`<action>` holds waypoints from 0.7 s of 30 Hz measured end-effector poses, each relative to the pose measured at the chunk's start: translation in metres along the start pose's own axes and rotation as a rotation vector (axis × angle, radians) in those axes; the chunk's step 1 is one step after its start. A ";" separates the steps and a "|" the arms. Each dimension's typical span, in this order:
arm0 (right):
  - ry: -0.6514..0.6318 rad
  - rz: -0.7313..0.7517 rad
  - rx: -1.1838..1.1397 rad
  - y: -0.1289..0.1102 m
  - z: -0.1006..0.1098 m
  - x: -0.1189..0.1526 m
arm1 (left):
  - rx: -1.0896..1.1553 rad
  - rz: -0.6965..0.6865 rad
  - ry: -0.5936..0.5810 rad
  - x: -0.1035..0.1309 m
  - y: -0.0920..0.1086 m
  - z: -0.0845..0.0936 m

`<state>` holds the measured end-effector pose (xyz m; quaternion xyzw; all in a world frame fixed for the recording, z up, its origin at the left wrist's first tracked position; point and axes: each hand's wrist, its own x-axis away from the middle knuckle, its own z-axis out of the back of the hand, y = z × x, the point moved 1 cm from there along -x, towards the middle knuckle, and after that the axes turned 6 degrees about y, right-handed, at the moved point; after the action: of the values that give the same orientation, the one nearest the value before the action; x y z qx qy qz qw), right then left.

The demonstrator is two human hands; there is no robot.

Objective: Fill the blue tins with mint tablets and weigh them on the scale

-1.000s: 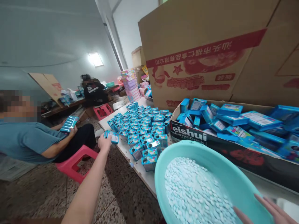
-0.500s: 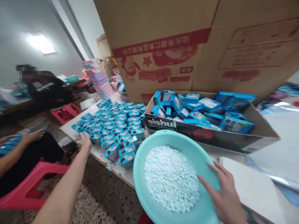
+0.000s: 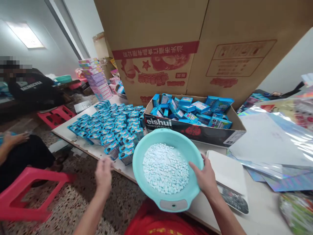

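A turquoise plastic basin (image 3: 146, 145) full of small pale blue tablets (image 3: 165, 168) rests at the table's near edge. My right hand (image 3: 204, 176) grips its right rim. In the air left of the basin, my left hand (image 3: 104, 171) holds nothing, its fingers slightly apart, close to the nearest of several small blue tins (image 3: 111, 130) standing in rows on the table.
A low cardboard tray (image 3: 215, 138) holds several loose blue tins behind the basin, with large cartons (image 3: 195, 39) beyond. A white scale (image 3: 227, 176) and shiny printed sheets (image 3: 274, 147) lie to the right. Two people sit at the left, by red stools (image 3: 29, 192).
My view has swung right and down. My left hand has let go of a blue tin and drawn back from the rows. My right hand has closed on the basin's rim.
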<state>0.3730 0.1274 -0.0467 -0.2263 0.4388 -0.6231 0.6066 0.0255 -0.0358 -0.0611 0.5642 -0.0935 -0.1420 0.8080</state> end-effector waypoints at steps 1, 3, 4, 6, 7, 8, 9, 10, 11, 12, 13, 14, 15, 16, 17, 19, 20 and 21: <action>-0.033 -0.031 -0.027 -0.003 0.000 -0.001 | 0.114 0.106 -0.223 0.027 0.001 -0.009; -0.100 -0.104 -0.086 -0.013 0.006 0.002 | 0.253 0.196 -0.429 0.070 0.009 -0.024; -0.116 -0.138 -0.120 -0.020 0.013 0.005 | 0.315 0.199 -0.422 0.085 0.014 -0.028; -0.137 -0.189 -0.219 -0.034 0.034 0.016 | 0.394 0.221 -0.401 0.105 0.025 -0.031; -0.143 -0.207 -0.285 -0.041 0.047 0.021 | 0.438 0.241 -0.422 0.112 0.030 -0.030; -0.140 -0.229 -0.353 -0.047 0.062 0.025 | 0.480 0.268 -0.468 0.119 0.035 -0.029; -0.111 -0.259 -0.414 -0.051 0.076 0.028 | 0.516 0.296 -0.539 0.126 0.040 -0.028; -0.049 -0.299 -0.461 -0.053 0.090 0.030 | 0.535 0.323 -0.614 0.133 0.045 -0.027; 0.012 -0.333 -0.509 -0.056 0.103 0.030 | 0.531 0.350 -0.688 0.139 0.050 -0.026; 0.058 -0.349 -0.546 -0.057 0.113 0.029 | 0.511 0.374 -0.756 0.144 0.056 -0.026; 0.067 -0.346 -0.580 -0.059 0.121 0.027 | 0.487 0.391 -0.803 0.147 0.062 -0.027; 0.035 -0.326 -0.606 -0.060 0.127 0.025 | 0.476 0.398 -0.815 0.148 0.069 -0.029; -0.013 -0.304 -0.620 -0.061 0.131 0.022 | 0.483 0.396 -0.792 0.148 0.075 -0.031; -0.047 -0.292 -0.627 -0.061 0.134 0.020 | 0.500 0.384 -0.754 0.148 0.081 -0.033; -0.049 -0.294 -0.630 -0.061 0.136 0.018 | 0.521 0.365 -0.724 0.147 0.086 -0.035; 0.064 -0.317 -0.621 -0.058 0.141 0.017 | 0.545 0.337 -0.763 0.148 0.093 -0.038; 0.140 -0.318 -0.608 -0.058 0.142 0.018 | 0.543 0.336 -0.825 0.148 0.095 -0.037; 0.186 -0.309 -0.593 -0.059 0.143 0.020 | 0.544 0.339 -0.875 0.148 0.096 -0.036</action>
<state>0.4534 0.0627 0.0697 -0.3988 0.6147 -0.5710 0.3703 0.1879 -0.0224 0.0152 0.6183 -0.5441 -0.2020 0.5299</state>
